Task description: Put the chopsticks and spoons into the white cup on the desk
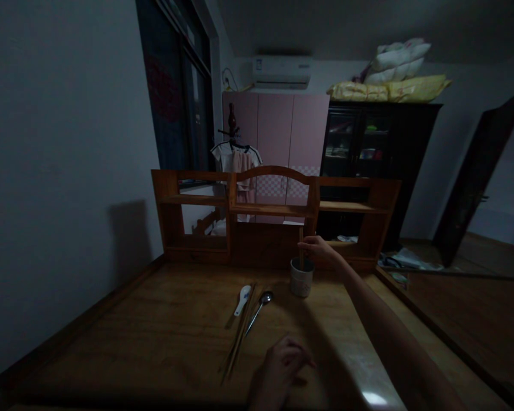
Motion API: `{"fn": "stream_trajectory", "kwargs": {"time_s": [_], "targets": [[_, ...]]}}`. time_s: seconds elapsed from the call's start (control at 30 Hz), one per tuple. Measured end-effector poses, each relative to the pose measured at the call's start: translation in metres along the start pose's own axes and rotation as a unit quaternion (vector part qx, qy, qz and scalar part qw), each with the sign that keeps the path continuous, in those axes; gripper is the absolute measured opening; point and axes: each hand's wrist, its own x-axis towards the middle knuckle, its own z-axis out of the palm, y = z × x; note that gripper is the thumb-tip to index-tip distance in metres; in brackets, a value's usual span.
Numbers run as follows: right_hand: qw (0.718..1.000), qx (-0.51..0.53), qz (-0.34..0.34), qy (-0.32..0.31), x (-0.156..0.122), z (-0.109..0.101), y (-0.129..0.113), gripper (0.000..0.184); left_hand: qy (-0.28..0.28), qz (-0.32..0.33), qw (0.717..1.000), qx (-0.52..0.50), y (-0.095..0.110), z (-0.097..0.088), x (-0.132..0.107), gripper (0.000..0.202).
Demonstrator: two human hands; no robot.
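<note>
My right hand [319, 249] reaches out over a white cup [301, 278] near the back of the wooden table [163, 337]. Its fingers pinch a wooden chopstick [301, 248] that stands upright in the cup. My left hand [280, 371] rests low on the table near the front, fingers curled loosely, nothing visible in it. To its left lie several wooden chopsticks [239, 335], a white ceramic spoon [242, 299] and a metal spoon [260, 309].
A wooden shelf unit [274, 211] stands along the table's back edge. Behind it are a pink wardrobe [278, 131], a dark cabinet [381, 154] with bedding on top, hanging clothes and a window. The room is dim. An open door [475, 177] is at right.
</note>
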Motion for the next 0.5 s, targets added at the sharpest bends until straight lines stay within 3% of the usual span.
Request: {"fn": "stream_trajectory", "kwargs": {"time_s": [0.13, 0.37, 0.5], "targets": [[1.000, 0.008, 0.006, -0.001, -0.003, -0.003, 0.001, 0.048, 0.005, -0.004, 1.000, -0.014, 0.000, 0.001, 0.000, 0.035], [1.000, 0.021, 0.021, 0.007, 0.000, -0.003, 0.010, 0.051, 0.021, -0.008, 0.994, 0.110, 0.012, 0.002, 0.000, 0.042], [0.999, 0.026, 0.021, 0.006, 0.002, -0.005, 0.012, 0.052, 0.028, 0.014, 0.991, 0.132, 0.013, 0.002, 0.000, 0.044]]}}
